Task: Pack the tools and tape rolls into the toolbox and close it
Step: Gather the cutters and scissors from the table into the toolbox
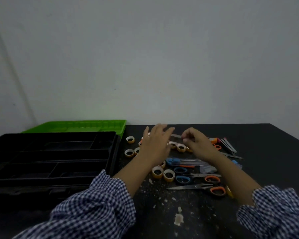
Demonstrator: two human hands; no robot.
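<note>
Checked sleeves (97,204) nearest — right hand (198,144) pinches a thin strip (176,135), left hand (155,142) spread open

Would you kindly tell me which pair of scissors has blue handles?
The blue-handled scissors just right of the two nearest tape rolls, blades pointing right. The orange-handled scissors nearer you point left.
</note>
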